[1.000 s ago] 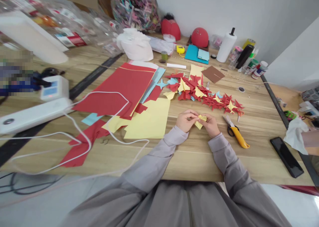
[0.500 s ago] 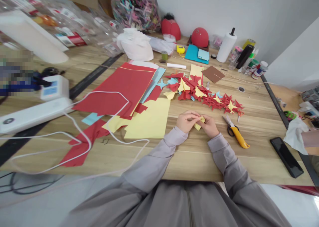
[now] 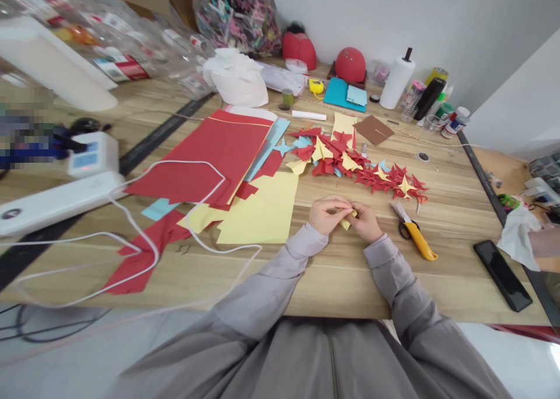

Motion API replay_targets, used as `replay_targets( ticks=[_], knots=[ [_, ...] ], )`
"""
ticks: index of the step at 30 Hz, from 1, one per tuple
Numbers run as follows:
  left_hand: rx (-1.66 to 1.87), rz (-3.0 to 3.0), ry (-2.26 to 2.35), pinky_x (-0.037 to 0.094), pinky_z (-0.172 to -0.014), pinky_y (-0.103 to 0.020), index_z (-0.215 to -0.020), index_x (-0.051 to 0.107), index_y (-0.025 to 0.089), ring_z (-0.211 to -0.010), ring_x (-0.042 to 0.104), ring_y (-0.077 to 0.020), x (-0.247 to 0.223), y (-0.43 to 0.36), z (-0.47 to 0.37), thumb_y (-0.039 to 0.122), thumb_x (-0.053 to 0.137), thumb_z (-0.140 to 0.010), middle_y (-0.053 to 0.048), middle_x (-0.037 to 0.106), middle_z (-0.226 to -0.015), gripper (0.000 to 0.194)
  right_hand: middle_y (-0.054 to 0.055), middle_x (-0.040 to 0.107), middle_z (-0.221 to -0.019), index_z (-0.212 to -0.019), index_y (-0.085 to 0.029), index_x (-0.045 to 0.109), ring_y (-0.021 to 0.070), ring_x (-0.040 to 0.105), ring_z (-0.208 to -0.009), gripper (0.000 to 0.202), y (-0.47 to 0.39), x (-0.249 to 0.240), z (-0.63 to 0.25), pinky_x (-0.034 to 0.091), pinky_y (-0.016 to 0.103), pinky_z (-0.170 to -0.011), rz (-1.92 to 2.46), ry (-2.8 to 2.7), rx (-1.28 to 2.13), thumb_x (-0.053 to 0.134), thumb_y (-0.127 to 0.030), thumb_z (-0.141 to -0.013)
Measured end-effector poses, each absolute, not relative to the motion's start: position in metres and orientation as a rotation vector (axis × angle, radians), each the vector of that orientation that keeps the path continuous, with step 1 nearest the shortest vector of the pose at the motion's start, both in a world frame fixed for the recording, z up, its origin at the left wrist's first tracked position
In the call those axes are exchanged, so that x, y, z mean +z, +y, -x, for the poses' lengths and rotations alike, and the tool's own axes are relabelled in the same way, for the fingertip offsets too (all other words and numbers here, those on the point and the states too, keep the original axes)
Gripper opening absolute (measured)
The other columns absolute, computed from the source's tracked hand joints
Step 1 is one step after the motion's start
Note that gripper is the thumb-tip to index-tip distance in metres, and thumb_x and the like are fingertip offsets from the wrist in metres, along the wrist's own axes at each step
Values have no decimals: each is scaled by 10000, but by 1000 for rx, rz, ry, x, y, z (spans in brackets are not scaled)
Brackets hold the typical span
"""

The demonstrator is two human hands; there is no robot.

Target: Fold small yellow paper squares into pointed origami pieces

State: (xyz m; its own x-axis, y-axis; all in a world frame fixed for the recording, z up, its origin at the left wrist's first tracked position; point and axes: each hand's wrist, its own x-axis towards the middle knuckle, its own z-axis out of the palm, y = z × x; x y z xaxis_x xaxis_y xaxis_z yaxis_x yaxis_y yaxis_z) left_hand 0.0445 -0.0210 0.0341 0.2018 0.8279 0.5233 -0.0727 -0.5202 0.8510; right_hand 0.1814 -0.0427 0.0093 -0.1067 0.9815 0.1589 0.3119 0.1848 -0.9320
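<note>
Between my fingertips is a small folded piece of yellow paper [image 3: 345, 224], mostly hidden by the fingers. My left hand [image 3: 327, 213] pinches it from the left, and my right hand [image 3: 365, 220] grips it from the right, the fingertips nearly meeting. Just beyond the hands lies a heap of folded paper shapes [image 3: 336, 154], mostly red with some yellow and light blue. To the left rests a sheet of yellow paper [image 3: 262, 212]. Right of my right hand are scissors [image 3: 405, 227] and an orange-yellow utility knife [image 3: 420, 241], lying partly over each other.
Red paper sheets [image 3: 210, 154] are stacked on the left, crossed by a white cable [image 3: 219, 250]. A black phone [image 3: 503, 275] lies near the right edge. A brown paper square [image 3: 373, 129], a yellow tape measure [image 3: 315, 86] and bottles [image 3: 455, 123] stand or lie farther back.
The yellow paper has turned slightly, and less of it shows between my fingers. Both hands stay close together in nearly the same place.
</note>
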Motion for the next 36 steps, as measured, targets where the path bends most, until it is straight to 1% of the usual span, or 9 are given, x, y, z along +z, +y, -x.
replay_targets(
  ticks=[2,5,9,12,18,21,26,33,36],
  knots=[
    [1435,-1669,733,502,-637,-285,-606,666,173,-645,610,-142,35,-21,-45,199,692,-650,-42,650,-665,57,-5,592,-681,-785,-157,611,119,503,-626,147,-42,9,-181,395,237,-587,1262,-1600,948,556,-280,-724],
    [1430,-1617,762,500,-652,-288,-605,660,170,-657,608,-145,34,-22,-44,225,693,-651,-42,649,-677,79,-7,587,-667,-778,-160,610,117,495,-610,151,-42,9,-182,393,237,-575,1268,-1556,989,580,-293,-712],
    [1391,-1520,760,495,-713,-302,-742,686,175,-780,611,-160,32,-20,-43,253,604,-746,-66,661,-809,114,-29,552,-605,-734,-170,590,104,470,-548,173,-42,8,-183,389,234,-548,1247,-1354,1126,630,-328,-675],
    [1359,-1543,744,488,-758,-311,-797,694,178,-846,602,-168,30,-19,-42,253,590,-759,-78,652,-884,133,-38,539,-584,-720,-174,585,99,458,-525,185,-42,7,-184,386,231,-534,1238,-1282,1173,642,-341,-665],
    [1307,-1687,685,477,-816,-340,-802,705,191,-886,592,-175,29,-20,-45,257,595,-757,-85,644,-926,136,-22,594,-675,-770,-173,620,109,504,-604,153,-42,7,-184,414,241,-611,1176,-1307,1154,642,-277,-659],
    [1310,-1713,667,476,-829,-346,-814,705,199,-893,590,-175,28,-21,-46,251,599,-755,-82,647,-932,132,-13,608,-688,-771,-175,626,117,514,-617,150,-42,8,-184,420,248,-618,1193,-1305,1136,638,-264,-650],
    [1319,-1707,641,477,-832,-352,-794,704,198,-896,595,-179,30,-22,-46,248,621,-736,-82,645,-932,112,6,629,-733,-764,-173,630,130,534,-655,157,-41,8,-184,427,258,-635,1174,-1291,1151,644,-252,-629],
    [1308,-1669,675,472,-837,-345,-885,684,189,-930,582,-181,24,-18,-44,225,626,-726,-90,625,-981,173,-25,602,-632,-745,-176,616,106,506,-550,202,-43,12,-186,400,238,-557,1150,-980,1261,698,-275,-589],
    [1289,-1635,708,497,-763,-321,-863,686,175,-910,583,-182,18,-15,-44,214,634,-709,-94,618,-956,166,-26,587,-600,-715,-171,605,103,496,-539,225,-43,12,-187,390,234,-544,1156,-956,1257,715,-306,-573]
  ],
)
